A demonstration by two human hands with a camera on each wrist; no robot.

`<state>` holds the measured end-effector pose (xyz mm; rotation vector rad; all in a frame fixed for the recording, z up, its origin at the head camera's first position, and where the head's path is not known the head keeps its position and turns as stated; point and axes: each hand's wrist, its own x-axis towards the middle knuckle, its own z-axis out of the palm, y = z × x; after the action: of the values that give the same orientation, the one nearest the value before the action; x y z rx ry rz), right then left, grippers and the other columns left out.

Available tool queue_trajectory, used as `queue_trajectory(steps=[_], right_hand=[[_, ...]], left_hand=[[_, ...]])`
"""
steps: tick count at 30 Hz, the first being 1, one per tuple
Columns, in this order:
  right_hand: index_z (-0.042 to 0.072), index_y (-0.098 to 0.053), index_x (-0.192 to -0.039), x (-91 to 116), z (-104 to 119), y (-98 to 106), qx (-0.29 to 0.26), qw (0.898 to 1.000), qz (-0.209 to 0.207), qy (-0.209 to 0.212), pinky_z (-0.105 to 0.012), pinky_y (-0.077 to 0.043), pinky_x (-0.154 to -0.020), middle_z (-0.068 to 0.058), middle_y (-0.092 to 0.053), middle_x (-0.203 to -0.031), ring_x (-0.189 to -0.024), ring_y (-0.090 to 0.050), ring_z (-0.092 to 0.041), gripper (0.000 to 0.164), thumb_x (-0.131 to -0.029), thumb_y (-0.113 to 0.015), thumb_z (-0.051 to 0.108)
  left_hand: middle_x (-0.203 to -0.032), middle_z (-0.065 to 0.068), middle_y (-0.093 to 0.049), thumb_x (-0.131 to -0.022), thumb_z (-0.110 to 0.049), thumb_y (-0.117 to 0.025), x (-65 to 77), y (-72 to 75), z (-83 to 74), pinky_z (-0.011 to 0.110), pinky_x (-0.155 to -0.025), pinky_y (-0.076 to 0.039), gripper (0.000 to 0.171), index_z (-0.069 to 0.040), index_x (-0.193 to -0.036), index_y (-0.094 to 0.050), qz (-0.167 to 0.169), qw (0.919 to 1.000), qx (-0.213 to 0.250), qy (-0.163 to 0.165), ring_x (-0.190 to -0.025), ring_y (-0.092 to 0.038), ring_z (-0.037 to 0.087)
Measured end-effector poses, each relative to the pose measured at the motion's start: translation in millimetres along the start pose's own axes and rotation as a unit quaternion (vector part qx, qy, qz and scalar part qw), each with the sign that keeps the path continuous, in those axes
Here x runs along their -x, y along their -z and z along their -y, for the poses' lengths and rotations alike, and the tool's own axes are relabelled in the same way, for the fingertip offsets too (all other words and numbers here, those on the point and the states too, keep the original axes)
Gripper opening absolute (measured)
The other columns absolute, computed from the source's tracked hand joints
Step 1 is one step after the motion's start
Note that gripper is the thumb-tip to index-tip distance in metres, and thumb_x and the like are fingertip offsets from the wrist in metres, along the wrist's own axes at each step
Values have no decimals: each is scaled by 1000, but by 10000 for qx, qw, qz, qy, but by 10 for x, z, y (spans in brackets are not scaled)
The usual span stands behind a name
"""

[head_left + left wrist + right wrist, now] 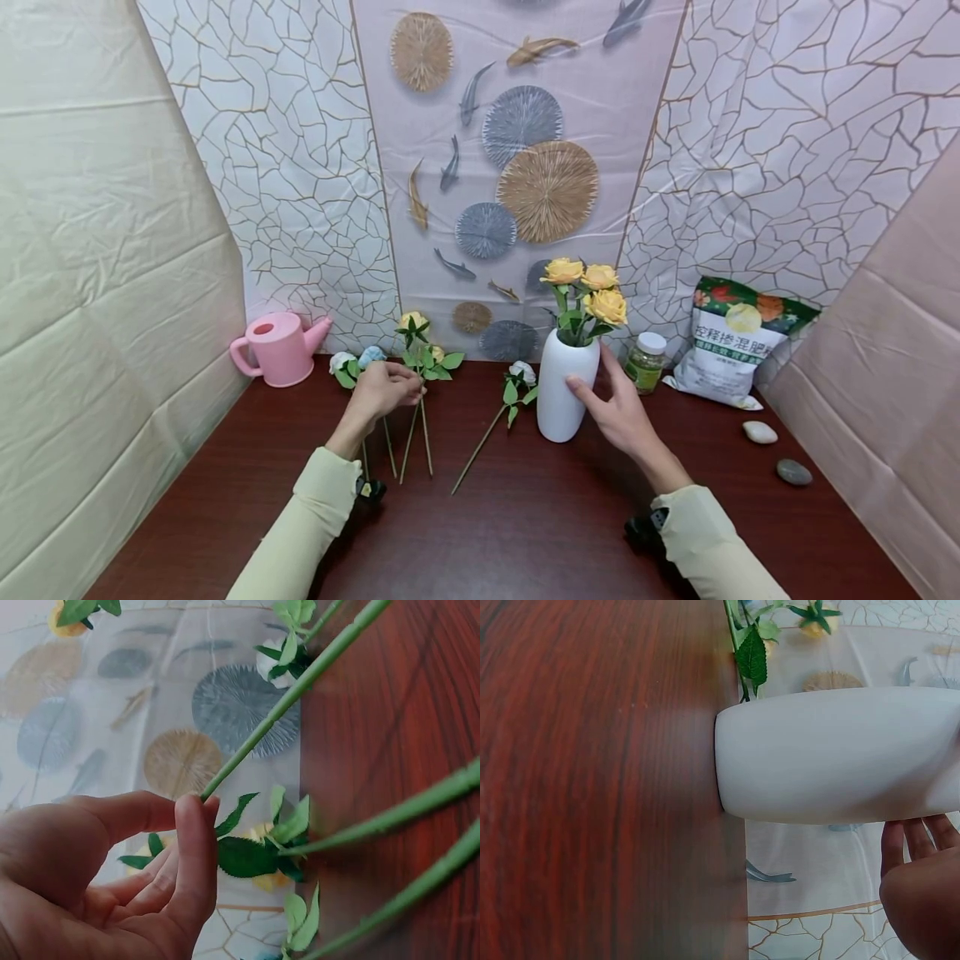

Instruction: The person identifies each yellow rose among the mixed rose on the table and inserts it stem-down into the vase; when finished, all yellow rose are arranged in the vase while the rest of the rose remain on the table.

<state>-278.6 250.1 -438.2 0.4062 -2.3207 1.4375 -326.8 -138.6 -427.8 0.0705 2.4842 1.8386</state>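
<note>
At left, held stem [289,702] slants down, apparently rightward.

smooth matt vase [558,400], wood-grained table [510,533]

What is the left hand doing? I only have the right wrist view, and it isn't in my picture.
Observer: The left hand is pinching a green stem at its fingertips.
Operator: And what's in the white vase? Its mouth is cut off for me.
Observer: The head view shows three yellow flowers standing above its mouth.
Operator: Anything farther out, to the right of the right hand?
Observer: Yes, two stones: a white stone and, nearer the person, a grey stone.
</note>
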Motion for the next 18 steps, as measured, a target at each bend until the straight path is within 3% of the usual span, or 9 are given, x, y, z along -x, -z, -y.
queue_trajectory(steps=[4, 10, 14, 18], right_hand=[[38, -19, -159, 0, 5, 1, 0, 10000, 9, -8, -54, -42, -110, -6, -50, -150, -137, -49, -23, 79, -97, -68, 36], [31, -22, -160, 21, 140, 8, 8, 10000, 45, -39, -46, -47, -105, -10, -55, -146, -131, -54, -24, 78, -98, -67, 32], [21, -24, -161, 47, 318, 32, 41, 9999, 94, -24, -44, -49, -102, -14, -57, -142, -127, -57, -26, 77, -98, -67, 30], [14, -23, -161, 75, 421, 48, 20, 10000, 93, -28, -49, -47, -104, -15, -56, -143, -129, -55, -28, 78, -98, -67, 29]], left_hand=[[-100, 18, -77, -96, -13, -69, 23, -41, -56, 47, -85, -61, 18, 0, -108, -70, 59, 9996, -58, -267, -88, -76, 31], [-110, 21, -74, -96, -13, -68, 68, -127, -146, 35, -81, -63, 23, -2, -116, -68, 262, 9959, 4, -867, -98, -73, 36], [-115, 26, -71, -96, -11, -69, 117, -225, -231, 40, -86, -62, 25, -1, -119, -67, 364, 9909, 599, -1149, -99, -74, 32], [-115, 26, -69, -96, -8, -68, 165, -333, -306, 47, -89, -60, 23, -1, -118, -66, 391, 9835, 1217, -1282, -97, -74, 28]])
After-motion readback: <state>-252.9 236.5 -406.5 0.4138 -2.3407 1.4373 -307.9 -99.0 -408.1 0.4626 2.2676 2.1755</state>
